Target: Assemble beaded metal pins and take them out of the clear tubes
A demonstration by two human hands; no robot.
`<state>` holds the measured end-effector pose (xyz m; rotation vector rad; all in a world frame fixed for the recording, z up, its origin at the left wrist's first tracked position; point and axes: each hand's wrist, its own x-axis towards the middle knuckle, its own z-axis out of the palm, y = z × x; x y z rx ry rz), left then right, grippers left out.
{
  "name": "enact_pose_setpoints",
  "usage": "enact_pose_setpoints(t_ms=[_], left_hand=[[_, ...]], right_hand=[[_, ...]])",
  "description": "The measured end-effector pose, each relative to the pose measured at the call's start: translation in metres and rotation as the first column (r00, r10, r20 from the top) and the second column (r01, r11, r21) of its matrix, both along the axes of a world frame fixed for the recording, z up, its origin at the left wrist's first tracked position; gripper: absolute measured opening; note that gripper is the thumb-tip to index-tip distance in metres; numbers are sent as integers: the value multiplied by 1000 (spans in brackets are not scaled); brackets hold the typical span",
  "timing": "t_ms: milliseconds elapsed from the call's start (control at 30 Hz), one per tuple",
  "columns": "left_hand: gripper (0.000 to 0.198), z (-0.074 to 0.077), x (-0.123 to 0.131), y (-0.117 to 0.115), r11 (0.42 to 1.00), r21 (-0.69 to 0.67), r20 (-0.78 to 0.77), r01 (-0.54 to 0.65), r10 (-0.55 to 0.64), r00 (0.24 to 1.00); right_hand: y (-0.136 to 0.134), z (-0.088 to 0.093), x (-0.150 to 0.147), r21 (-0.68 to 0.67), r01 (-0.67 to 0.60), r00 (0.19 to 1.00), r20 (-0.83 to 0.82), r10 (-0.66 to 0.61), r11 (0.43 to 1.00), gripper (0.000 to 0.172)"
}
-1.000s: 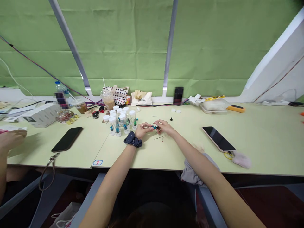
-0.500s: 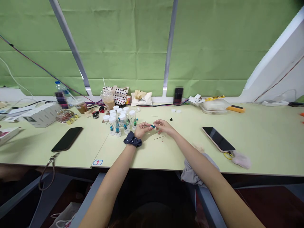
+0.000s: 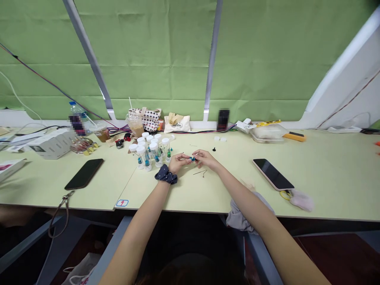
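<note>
Head view: left hand point(image 3: 179, 162), dark scrunchie point(image 3: 166, 174) at wrist, and right hand point(image 3: 207, 159) meet over the table point(image 3: 326, 178), fingertips pinching a small blue piece point(image 3: 193, 159), possibly beads. Thin wire pin point(image 3: 200, 172) lies just beside. Behind-left, capped vials point(image 3: 150, 152) cluster.

Tiny blue bead piece point(image 3: 193, 159), pinched between both hands' fingertips above table.
</note>
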<state>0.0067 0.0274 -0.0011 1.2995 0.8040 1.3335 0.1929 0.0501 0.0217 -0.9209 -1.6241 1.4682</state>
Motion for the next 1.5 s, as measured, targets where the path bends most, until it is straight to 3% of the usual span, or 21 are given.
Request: enact_pose_setpoints(t_ms=[500, 900, 1067, 1500], left_hand=[[35, -1, 0, 1, 1000, -10, -12, 22, -22, 1000], [39, -2, 0, 1, 1000, -11, -24, 15, -16, 1000], [36, -2, -1, 1, 1000, -7, 1, -7, 7, 1000], [34, -1, 0, 1, 1000, -18, 15, -3, 3, 1000]], right_hand=[[0, 1, 0, -24, -35, 999, 26, 35, 999, 25], [-1, 0, -1, -24, -24, 999, 34, 25, 999, 30], [1, -1, -2, -17, 18, 1000, 7, -18, 1000, 24], [-1, 0, -2, -20, -19, 1000, 13, 19, 1000, 31]])
